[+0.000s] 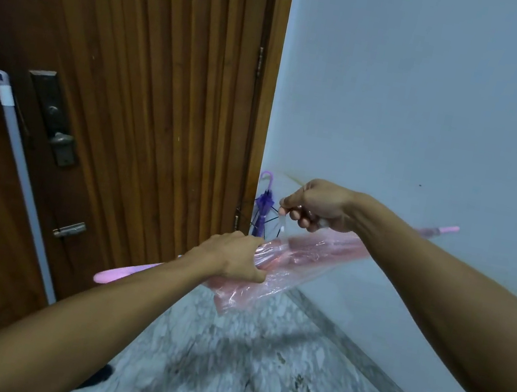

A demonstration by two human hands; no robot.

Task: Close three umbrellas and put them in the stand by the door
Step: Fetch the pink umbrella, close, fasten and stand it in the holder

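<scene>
holding the folded pink see-through plastic umbrella (302,255) level near the brown wooden door (149,100). left hand (232,255) clamping round the bunched canopy; right hand (317,206) pinching its clear tie strap (282,220). looking light, crinkly, slippery film, probably wanting the stiff shaft gripped. purple folded umbrella (264,205) standing in the corner.

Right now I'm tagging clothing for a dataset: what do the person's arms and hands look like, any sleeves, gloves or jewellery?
Both forearms are bare as far as the frame shows, with no sleeves in view. The left hand and the right hand wear no gloves. No watch, bracelet or ring is visible on either wrist or on the fingers that show.
</scene>
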